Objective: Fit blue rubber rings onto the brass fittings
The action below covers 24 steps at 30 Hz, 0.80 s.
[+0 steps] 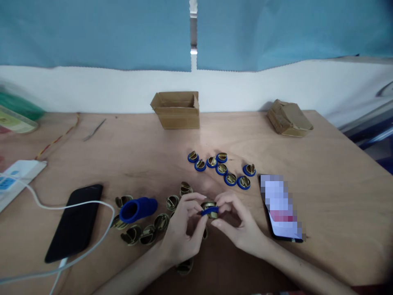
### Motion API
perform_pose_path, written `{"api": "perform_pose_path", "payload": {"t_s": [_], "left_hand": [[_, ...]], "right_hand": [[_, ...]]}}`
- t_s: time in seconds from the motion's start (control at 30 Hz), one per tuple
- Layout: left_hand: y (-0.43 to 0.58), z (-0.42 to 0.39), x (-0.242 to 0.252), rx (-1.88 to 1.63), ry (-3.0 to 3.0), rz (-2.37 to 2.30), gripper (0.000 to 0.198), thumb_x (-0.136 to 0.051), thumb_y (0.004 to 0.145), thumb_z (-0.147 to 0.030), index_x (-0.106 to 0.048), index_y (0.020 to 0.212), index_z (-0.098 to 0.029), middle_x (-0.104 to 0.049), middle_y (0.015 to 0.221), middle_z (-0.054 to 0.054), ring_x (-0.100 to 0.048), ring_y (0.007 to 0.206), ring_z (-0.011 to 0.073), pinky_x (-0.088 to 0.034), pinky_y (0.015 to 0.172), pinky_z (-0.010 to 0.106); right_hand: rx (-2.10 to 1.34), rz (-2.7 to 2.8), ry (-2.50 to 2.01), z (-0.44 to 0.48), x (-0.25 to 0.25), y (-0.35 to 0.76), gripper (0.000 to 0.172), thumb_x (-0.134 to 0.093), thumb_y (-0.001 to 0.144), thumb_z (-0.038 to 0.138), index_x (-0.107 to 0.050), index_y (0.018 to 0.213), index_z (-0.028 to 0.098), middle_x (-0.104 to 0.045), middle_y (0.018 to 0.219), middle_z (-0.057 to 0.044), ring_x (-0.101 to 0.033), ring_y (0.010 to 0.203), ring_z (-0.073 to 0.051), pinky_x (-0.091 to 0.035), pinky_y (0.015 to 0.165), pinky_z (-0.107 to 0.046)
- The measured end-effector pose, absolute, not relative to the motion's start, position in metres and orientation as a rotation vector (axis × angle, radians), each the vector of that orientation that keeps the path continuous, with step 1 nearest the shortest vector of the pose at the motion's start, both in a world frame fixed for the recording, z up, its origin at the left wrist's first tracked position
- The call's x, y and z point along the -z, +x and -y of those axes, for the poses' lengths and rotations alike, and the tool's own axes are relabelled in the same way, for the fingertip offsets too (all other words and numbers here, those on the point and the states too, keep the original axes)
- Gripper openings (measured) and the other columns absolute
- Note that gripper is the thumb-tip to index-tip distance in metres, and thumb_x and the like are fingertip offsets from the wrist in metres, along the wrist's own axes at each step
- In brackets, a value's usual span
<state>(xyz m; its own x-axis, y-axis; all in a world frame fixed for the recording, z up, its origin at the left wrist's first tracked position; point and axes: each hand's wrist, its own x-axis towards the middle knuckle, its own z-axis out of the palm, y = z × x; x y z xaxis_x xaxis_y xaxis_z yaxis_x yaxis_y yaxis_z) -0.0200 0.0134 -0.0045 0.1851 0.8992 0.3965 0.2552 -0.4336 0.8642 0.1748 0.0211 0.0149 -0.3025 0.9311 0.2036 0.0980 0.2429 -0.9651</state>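
Work evenly from both sides

The left hand (186, 231) pinches the left edge of a small round brass-coloured metal fitting (210, 203), and the thumb and fingers of the right hand (241, 224) pinch its right edge. It is held over the near part of the light-brown wooden table (129, 147). A narrow dark-blue band (210, 210), probably elastic, crosses its near side; how it sits on the far side is hidden.

The step looks like fitting that band. It would go best with one side steadied while the other thumb works around the rim, keeping the band level and untwisted. Uneven pressure could make it spring off. The blue-ringed brass fittings (221, 169) farther off, to the right, give a handy comparison: their bands lie flat around the base.
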Motion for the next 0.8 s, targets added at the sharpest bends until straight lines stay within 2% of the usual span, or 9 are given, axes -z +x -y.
{"api": "perform_pose_path", "payload": {"t_s": [0.13,0.27,0.37,0.5,0.67,0.8], "left_hand": [[-0.017,-0.012,0.0,-1.251,1.693,-1.074,0.02,-0.056,0.093,-0.006,-0.054,0.105,-0.022,-0.058,0.119,0.011,-0.069,0.103,0.0189,-0.064,0.082,0.029],[-0.016,-0.014,-0.006,-1.231,1.557,-1.039,0.017,-0.056,0.094,-0.008,-0.058,0.102,-0.023,-0.059,0.12,0.008,-0.071,0.096,0.0162,-0.064,0.077,0.025],[-0.017,-0.017,-0.008,-1.195,1.48,-0.987,0.014,-0.057,0.096,-0.01,-0.061,0.1,-0.023,-0.06,0.121,0.007,-0.072,0.09,0.0135,-0.063,0.073,0.022],[-0.018,-0.019,-0.004,-1.113,1.369,-0.983,0.01,-0.059,0.097,-0.014,-0.063,0.101,-0.023,-0.062,0.122,0.006,-0.071,0.099,0.0153,-0.062,0.078,0.022],[-0.015,-0.018,0.004,-1.081,1.219,-0.936,0.016,-0.064,0.096,-0.018,-0.058,0.109,-0.024,-0.056,0.13,0.006,-0.071,0.097,0.0144,-0.062,0.081,0.025],[-0.012,-0.02,0.002,-1.113,1.154,-0.882,0.02,-0.069,0.093,-0.017,-0.056,0.107,-0.024,-0.058,0.118,0.002,-0.072,0.098,0.0139,-0.06,0.084,0.024]], "right_hand": [[-1.525,1.399,-0.98,-0.022,-0.016,0.175,0.032,-0.076,0.09,0.043,-0.054,0.104,0.025,-0.059,0.098,-0.001,-0.063,0.072,-0.012,-0.06,0.062,-0.025],[-1.74,1.231,-0.927,-0.024,-0.012,0.173,0.039,-0.081,0.086,0.044,-0.05,0.1,0.025,-0.058,0.09,0.003,-0.059,0.065,-0.009,-0.056,0.056,-0.022],[-1.748,1.201,-0.906,-0.024,-0.008,0.173,0.04,-0.082,0.085,0.042,-0.049,0.097,0.024,-0.057,0.085,0.004,-0.056,0.065,-0.009,-0.051,0.056,-0.021],[-1.731,1.184,-0.947,-0.025,-0.007,0.174,0.04,-0.084,0.084,0.04,-0.049,0.095,0.024,-0.056,0.084,0.005,-0.054,0.067,-0.009,-0.048,0.059,-0.022],[-1.701,1.163,-0.946,-0.028,-0.011,0.177,0.032,-0.081,0.089,0.035,-0.053,0.098,0.024,-0.057,0.088,0.004,-0.058,0.071,-0.008,-0.048,0.065,-0.022],[-1.687,1.138,-0.895,-0.028,-0.012,0.176,0.027,-0.078,0.091,0.032,-0.054,0.098,0.024,-0.058,0.096,0.002,-0.061,0.078,-0.009,-0.049,0.07,-0.023]]}}
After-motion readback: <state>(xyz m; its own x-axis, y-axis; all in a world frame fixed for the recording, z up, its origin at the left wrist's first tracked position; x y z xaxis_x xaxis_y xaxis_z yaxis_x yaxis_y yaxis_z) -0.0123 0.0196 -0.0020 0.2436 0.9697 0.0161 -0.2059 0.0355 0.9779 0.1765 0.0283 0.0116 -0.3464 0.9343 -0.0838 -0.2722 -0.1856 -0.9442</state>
